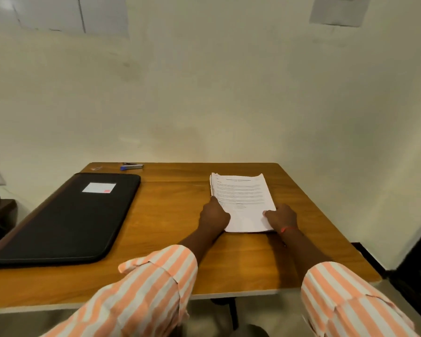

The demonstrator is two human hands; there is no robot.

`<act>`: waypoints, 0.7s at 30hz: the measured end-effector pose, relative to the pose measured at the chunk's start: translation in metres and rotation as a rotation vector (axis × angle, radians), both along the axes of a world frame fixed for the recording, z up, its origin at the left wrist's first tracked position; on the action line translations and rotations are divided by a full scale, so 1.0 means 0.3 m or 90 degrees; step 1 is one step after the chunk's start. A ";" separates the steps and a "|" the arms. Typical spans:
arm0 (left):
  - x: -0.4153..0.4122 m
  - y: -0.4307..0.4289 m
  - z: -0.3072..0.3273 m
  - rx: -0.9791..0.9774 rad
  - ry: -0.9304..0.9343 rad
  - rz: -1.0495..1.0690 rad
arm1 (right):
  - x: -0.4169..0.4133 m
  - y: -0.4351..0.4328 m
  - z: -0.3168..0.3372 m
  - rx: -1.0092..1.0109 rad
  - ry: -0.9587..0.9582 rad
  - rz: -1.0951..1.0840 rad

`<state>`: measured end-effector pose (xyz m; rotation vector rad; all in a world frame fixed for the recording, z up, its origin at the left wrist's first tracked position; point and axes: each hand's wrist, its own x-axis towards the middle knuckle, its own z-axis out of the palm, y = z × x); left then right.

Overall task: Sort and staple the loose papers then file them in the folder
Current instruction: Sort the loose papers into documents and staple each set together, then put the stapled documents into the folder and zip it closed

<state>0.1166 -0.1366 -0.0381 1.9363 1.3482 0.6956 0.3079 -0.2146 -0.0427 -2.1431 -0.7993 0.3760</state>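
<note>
White papers (243, 203) lie lengthwise, heading toward wall (229, 105).

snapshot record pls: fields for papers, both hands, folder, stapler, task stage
papers: one stack, flat on the table, right of centre
left hand: touches the stack's left edge; grip unclear
right hand: on the stack's near right corner; grip unclear
folder: black, closed, flat at the table's left, white label on top
stapler: at the far edge, beyond the folder, untouched
stage: papers not filed; whether stapled cannot be told
</note>
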 end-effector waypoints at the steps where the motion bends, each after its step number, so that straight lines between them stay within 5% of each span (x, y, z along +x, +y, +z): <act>1: 0.032 -0.008 0.001 0.004 -0.001 0.006 | 0.016 -0.011 -0.010 0.007 -0.027 -0.003; 12: 0.249 0.022 -0.061 0.171 0.182 0.018 | 0.169 0.033 -0.076 0.041 -0.154 -0.043; 21: 0.286 0.077 -0.078 0.199 0.220 0.046 | 0.163 0.072 -0.069 -0.121 -0.293 -0.080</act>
